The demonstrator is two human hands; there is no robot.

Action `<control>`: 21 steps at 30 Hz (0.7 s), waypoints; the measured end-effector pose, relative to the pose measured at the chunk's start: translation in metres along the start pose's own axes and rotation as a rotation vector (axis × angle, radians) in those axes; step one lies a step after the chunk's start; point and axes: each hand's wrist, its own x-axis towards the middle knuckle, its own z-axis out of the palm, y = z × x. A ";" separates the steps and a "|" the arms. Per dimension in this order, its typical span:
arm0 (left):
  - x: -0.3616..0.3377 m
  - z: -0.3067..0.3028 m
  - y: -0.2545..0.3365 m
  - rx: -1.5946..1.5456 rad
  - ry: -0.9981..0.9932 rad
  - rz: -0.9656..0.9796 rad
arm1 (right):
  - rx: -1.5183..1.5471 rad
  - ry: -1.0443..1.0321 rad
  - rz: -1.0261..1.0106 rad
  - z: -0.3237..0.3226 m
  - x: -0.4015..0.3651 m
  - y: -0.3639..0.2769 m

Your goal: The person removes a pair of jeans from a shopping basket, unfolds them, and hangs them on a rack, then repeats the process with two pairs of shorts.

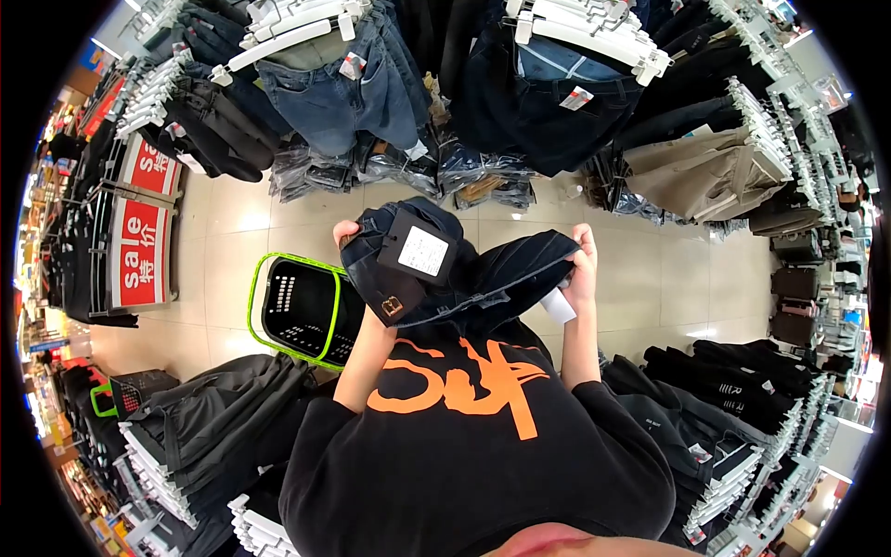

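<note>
The jeans (501, 269) you hold are dark navy denim, bunched into soft folds at chest height, just above your black sweatshirt (464, 464) with its orange print. A black hangtag (422, 251) with a white printed label lies on the upper fold. Below it a small tan patch (392, 304) is sewn to the waistband.

Your left hand (348, 234) is curled around the left edge of the cloth; its fingers are mostly hidden behind the denim, but the fist looks pressed tight on it. Your right hand (583, 265) pinches the right end of the fabric between thumb and fingers. A white paper tag (559, 304) hangs just under that hand.

Beside your left forearm sits a black mesh-walled plastic basket (252, 306), rectangular with a bright green rim. Whether it hangs from your arm or stands on the floor cannot be told. The floor (668, 278) is glossy beige tile.

All around you stand racks. Blue jeans (334, 93) hang on white clip hangers ahead, and khaki trousers (705, 176) to the right. Matte black trousers (204, 418) hang in rows to the lower left. Shiny plastic-wrapped folded packs (399, 167) lie under the front rack, and a red sale sign (139, 251) hangs at the far left.
</note>
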 end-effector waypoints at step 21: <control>-0.020 0.011 0.025 1.642 0.611 0.647 | -0.083 0.382 -0.146 -0.019 -0.002 -0.027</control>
